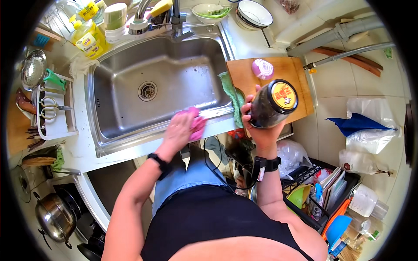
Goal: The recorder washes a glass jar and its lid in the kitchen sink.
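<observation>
A pink cloth (198,125) lies under my left hand (179,128), whose fingers press it on the front rim of a stainless steel sink (127,98). My right hand (265,133) grips a dark glass jar (268,107) with a black-rimmed yellow lid, tilted over the wooden cutting board (298,94). The lid bears writing. Behind the jar, a cut purple onion (263,69) sits on the board with its ringed face showing. A green cloth (232,94) hangs between the sink's right edge and the board.
Yellow dish soap (89,40) stands behind the sink, left of the faucet (176,19). A bowl with greens (211,13) and stacked bowls (254,14) are at the back. Scissors (54,107) hang on the left rack. A black crate (321,192) stands low right; pipes (343,32) run along the wall.
</observation>
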Demonstrator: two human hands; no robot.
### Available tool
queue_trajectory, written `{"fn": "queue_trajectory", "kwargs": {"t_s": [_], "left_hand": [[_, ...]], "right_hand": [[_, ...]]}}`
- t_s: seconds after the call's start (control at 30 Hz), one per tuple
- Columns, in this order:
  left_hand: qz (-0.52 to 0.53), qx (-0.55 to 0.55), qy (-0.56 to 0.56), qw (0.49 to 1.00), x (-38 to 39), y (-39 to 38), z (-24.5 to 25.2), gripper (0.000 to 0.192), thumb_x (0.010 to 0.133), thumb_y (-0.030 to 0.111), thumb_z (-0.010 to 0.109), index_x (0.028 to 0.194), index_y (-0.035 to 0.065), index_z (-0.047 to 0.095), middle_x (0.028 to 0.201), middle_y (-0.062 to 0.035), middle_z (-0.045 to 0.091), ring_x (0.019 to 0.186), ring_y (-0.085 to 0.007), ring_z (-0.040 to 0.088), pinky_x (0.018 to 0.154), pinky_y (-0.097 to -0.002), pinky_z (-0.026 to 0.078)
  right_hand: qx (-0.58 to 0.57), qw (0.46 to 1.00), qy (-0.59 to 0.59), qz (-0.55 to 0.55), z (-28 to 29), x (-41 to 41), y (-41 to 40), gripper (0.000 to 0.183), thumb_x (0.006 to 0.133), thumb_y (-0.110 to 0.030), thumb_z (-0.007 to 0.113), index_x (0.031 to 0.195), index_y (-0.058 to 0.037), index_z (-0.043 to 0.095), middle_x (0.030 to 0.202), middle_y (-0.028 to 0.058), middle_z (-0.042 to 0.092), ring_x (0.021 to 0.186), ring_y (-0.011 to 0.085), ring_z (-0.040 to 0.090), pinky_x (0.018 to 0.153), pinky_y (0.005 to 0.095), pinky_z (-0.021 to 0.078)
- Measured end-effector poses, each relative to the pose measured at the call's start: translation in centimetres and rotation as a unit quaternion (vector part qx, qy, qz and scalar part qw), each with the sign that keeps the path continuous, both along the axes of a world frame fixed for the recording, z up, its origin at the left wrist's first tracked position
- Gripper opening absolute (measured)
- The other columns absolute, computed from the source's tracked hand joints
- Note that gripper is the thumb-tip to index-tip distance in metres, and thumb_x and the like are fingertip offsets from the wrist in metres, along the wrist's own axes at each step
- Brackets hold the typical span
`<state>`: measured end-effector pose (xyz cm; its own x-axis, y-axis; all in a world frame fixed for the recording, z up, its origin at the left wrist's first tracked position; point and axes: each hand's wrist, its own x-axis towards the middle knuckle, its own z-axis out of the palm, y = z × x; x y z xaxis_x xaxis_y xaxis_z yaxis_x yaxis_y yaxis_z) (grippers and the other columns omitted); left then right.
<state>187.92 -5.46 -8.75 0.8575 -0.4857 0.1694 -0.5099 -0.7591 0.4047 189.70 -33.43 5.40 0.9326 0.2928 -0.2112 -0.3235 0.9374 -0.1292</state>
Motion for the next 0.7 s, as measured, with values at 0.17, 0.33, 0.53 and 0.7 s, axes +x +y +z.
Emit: {"fn": "queue_trajectory", "kwargs": {"t_s": [0.17,0.33,0.53,0.7], "left_hand": [[0.106,0.102,0.047,0.988,-4.7,13.5,1.3,0.057,0.090,0.021,0.061,0.142,0.0106,0.039,0.125,-0.0152,0.053,0.123,-0.0344,0.048,0.114,-0.0453,0.034],[0.207,0.156,0.054,0.964,-8.4,26.6,2.4,0.048,0.089,0.015,0.061,0.136,0.0115,0.052,0.126,-0.0153,0.058,0.122,-0.0344,0.052,0.107,-0.0465,0.039],[0.341,0.161,-0.050,0.925,-9.4,33.8,6.0,0.044,0.087,0.009,0.059,0.131,0.0040,0.055,0.112,-0.0169,0.059,0.102,-0.0367,0.056,0.090,-0.0453,0.045],[0.429,0.161,-0.126,0.880,-8.3,34.3,10.1,0.041,0.090,0.014,0.060,0.130,0.0042,0.055,0.119,-0.0190,0.059,0.113,-0.0370,0.055,0.089,-0.0452,0.048]], "right_hand": [[0.032,0.999,0.008,0.020,-0.5,1.0,2.7,0.078,0.087,-0.058,0.061,0.149,-0.0154,0.040,0.130,0.0147,0.048,0.113,0.0306,0.049,0.091,0.0434,0.0469],[0.074,0.996,-0.027,0.052,-1.5,2.2,3.8,0.088,0.081,-0.062,0.068,0.144,-0.0045,0.042,0.139,0.0195,0.049,0.122,0.0365,0.050,0.095,0.0511,0.0487],[0.097,0.986,-0.031,0.132,-0.7,3.5,7.4,0.086,0.079,-0.052,0.075,0.143,-0.0046,0.042,0.136,0.0172,0.049,0.122,0.0332,0.048,0.098,0.0501,0.0477],[0.079,0.980,-0.017,0.180,-0.6,4.7,12.0,0.085,0.080,-0.055,0.072,0.143,-0.0059,0.042,0.135,0.0176,0.050,0.121,0.0327,0.049,0.097,0.0487,0.0484]]}}
